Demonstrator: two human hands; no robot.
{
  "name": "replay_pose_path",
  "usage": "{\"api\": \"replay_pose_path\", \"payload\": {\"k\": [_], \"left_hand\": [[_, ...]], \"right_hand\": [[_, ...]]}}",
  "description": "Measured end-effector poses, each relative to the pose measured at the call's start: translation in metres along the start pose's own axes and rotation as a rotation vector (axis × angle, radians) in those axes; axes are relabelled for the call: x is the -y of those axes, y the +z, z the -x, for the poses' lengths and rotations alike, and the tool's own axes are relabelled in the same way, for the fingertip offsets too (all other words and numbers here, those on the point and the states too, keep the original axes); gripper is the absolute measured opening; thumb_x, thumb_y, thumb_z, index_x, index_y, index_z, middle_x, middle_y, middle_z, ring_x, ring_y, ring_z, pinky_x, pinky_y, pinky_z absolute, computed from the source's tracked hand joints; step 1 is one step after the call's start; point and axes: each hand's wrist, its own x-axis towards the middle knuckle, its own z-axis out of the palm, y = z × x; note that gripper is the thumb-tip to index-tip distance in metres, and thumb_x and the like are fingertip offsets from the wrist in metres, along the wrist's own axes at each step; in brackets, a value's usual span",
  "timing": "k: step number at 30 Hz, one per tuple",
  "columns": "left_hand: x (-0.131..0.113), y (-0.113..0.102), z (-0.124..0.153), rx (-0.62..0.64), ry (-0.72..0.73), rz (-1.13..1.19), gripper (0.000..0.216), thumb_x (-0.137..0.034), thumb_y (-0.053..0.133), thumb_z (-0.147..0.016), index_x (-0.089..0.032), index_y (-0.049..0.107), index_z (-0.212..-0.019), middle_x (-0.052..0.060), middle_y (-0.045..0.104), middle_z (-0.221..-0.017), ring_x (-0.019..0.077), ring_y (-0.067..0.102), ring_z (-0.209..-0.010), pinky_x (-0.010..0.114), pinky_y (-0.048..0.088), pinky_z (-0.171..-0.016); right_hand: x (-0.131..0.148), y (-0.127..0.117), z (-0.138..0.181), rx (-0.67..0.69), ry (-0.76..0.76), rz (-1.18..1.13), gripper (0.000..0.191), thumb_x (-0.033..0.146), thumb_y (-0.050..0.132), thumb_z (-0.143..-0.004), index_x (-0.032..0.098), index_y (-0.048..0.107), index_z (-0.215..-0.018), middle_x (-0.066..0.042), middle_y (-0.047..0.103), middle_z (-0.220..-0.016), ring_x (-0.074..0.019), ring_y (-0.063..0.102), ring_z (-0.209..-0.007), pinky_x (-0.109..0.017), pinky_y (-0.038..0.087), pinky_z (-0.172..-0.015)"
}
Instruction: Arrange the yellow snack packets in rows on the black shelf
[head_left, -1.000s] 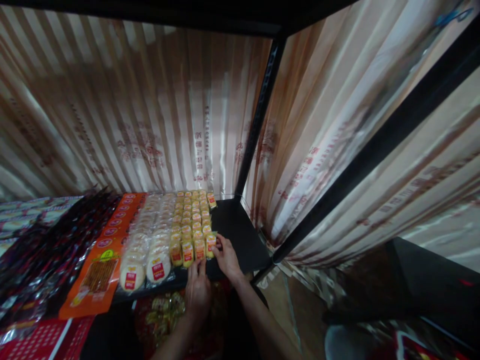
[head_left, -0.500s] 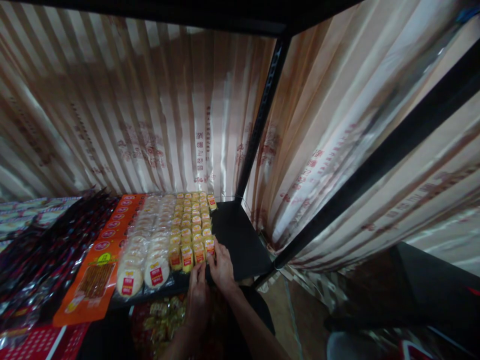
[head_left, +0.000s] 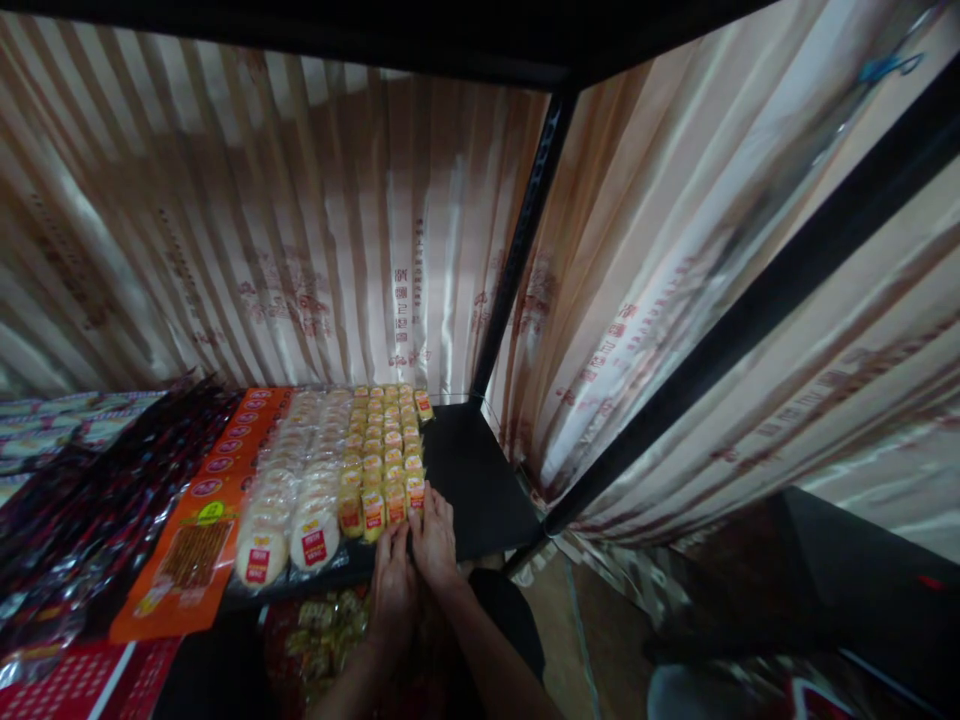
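Observation:
Small yellow snack packets (head_left: 394, 460) with red labels stand in several close rows on the black shelf (head_left: 469, 470). My right hand (head_left: 435, 540) touches the front packet (head_left: 415, 492) of the rightmost row at its lower right, its fingers stretched forward. Close beside it, my left hand (head_left: 393, 575) has its fingertips extended against the lower front of the neighbouring packet (head_left: 396, 503). Neither hand is wrapped round a packet. At the back right, a single yellow packet (head_left: 424, 405) leans outside the rows.
Clear-wrapped round white cakes (head_left: 315, 540) and an orange snack bag (head_left: 191, 550) lie to the left, beside dark shiny packets (head_left: 97, 500). A red basket (head_left: 75, 675) and gold-wrapped items (head_left: 322, 635) sit below. A black post (head_left: 517, 260) rises at the shelf's corner, before printed curtains (head_left: 337, 200).
My right hand has slid down and slightly left, from the side of the front right packet to its lower edge. My left hand stays at the row fronts.

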Motion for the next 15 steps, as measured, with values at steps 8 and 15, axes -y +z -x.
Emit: {"api": "replay_pose_path", "payload": {"k": [8,15], "left_hand": [[-0.013,-0.027,0.024,0.041,0.089,-0.1,0.045,-0.01,0.032,-0.075,-0.013,0.06,-0.111,0.012,0.058,-0.111,0.0187,0.054,-0.108,0.034,0.043,-0.097],[0.002,-0.042,0.071,0.307,0.024,-0.076,0.03,-0.017,0.037,-0.08,-0.019,0.065,-0.09,0.009,0.064,-0.093,0.0181,0.06,-0.085,0.031,0.049,-0.077]], "right_hand": [[0.002,-0.013,0.014,-0.04,0.023,-0.077,0.058,0.034,0.038,-0.084,0.004,0.035,-0.133,-0.021,0.043,-0.132,-0.0286,0.038,-0.122,-0.045,0.034,-0.099],[0.021,-0.027,0.071,-0.071,0.028,-0.294,0.038,0.037,0.032,-0.089,0.015,0.056,-0.106,-0.011,0.064,-0.091,-0.0171,0.058,-0.077,-0.029,0.047,-0.073]]}}
